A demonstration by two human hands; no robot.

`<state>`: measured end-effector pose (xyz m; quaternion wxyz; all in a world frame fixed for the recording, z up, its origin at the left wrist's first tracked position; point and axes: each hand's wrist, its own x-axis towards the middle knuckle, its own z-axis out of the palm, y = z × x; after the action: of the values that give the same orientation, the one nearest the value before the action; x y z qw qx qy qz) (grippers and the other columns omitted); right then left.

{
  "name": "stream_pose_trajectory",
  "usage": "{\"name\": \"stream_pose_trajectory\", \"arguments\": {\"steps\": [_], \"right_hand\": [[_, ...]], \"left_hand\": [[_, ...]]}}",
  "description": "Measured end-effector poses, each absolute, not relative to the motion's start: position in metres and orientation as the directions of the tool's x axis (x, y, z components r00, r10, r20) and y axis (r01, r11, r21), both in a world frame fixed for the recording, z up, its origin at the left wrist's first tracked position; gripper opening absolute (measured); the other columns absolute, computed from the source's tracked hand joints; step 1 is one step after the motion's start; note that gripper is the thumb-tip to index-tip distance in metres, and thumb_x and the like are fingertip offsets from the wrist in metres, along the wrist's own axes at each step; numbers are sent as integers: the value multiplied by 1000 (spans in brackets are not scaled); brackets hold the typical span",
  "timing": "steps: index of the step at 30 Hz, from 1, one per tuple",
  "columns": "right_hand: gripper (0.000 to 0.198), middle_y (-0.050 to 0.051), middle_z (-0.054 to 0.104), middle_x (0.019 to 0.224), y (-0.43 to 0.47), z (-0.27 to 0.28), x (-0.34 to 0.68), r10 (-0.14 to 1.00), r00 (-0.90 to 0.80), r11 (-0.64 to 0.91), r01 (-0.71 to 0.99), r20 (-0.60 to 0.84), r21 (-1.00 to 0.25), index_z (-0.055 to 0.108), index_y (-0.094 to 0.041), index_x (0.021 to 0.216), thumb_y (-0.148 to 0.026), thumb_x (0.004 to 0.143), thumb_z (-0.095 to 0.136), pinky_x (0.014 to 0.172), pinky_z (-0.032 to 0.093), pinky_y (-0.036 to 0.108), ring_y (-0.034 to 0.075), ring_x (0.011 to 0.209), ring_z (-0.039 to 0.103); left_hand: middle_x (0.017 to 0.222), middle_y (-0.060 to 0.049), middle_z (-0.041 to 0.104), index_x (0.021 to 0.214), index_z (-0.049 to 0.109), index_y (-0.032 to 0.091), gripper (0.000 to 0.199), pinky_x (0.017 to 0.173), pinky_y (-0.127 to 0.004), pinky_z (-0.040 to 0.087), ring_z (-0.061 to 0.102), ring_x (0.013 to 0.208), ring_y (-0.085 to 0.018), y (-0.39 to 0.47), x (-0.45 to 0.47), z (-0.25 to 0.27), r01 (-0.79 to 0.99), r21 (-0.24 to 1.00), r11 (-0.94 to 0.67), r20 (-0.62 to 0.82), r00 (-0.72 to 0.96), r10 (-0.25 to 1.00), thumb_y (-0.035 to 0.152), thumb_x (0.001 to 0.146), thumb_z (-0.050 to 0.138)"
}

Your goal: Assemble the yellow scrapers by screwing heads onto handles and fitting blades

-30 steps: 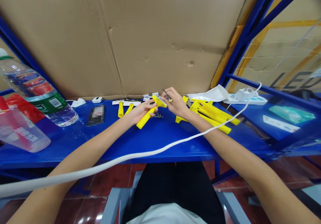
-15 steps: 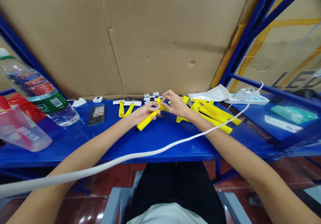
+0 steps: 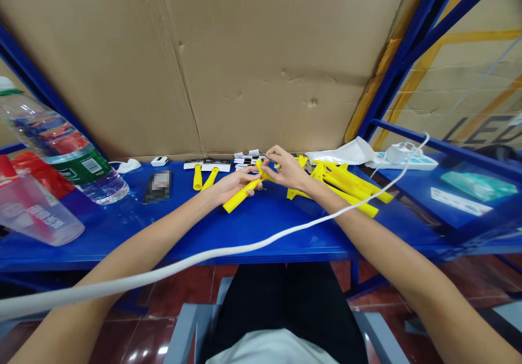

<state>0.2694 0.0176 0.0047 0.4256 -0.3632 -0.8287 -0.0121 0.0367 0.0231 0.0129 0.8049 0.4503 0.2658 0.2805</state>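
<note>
One cup (image 3: 61,220) sits far out near nine o'clock from the held handle (image 3: 240,196), the bottle (image 3: 81,165) tilting just behind it, and the phone (image 3: 158,185) lies flat between, also at nine. Closer in, towards ten, two yellow pieces (image 3: 197,178) lie side by side near the packets at the back.

Now the left hand (image 3: 231,184), in from nine o'clock, and that's a proper grip: fingers curled round the handle, holding it up off the table (image 3: 253,225). Look at the line of it! The long axis slants, bare tube pointing down between seven and eight, wider head up between one and two. So the tube juts out on the near side of the left grip, and the head pokes out beyond it, right towards the other hand.

And here's the right hand (image 3: 287,171) at two o'clock, the nearer one to that head, fingertips bunched and pinching a thin tool (image 3: 264,155) that sticks up towards ten. The handle lies at eight o'clock from this pinch; whether those fingertips actually press on the head, I cannot tell, they cover it.

Further right, the yellow heap (image 3: 348,184) spreads at three, the plastic bag (image 3: 346,150) behind it towards two, and the power strip (image 3: 420,160) well out between two and three.
</note>
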Motion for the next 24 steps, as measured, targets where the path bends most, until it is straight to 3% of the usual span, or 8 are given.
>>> {"name": "stream_pose_trajectory", "arguments": {"steps": [10,15,24], "right_hand": [[19,11,68,115,18,4,270,596,-368,724,631,714,-278,73,-20,95,-37,100,67,84,55,41,24,93,68],[18,10,68,111,17,6,269,629,-344,709,622,697,-333,71,-21,92,-38,99,68,87,55,42,25,95,69],[17,9,69,106,18,6,270,680,-333,686,605,654,-405,69,-22,86,-35,96,69,91,55,42,25,94,69]], "left_hand": [[113,-13,72,112,67,18,27,48,-20,50,75,80,-18,21,38,12,-214,875,434,-171,702,691,2,91,75],[113,-13,72,112,67,18,28,47,-20,50,75,79,-18,23,37,11,-219,867,448,-179,702,690,3,91,77],[110,-12,73,134,66,21,50,49,-21,51,78,82,-21,29,35,1,-221,864,452,-152,741,654,2,89,77]]}}
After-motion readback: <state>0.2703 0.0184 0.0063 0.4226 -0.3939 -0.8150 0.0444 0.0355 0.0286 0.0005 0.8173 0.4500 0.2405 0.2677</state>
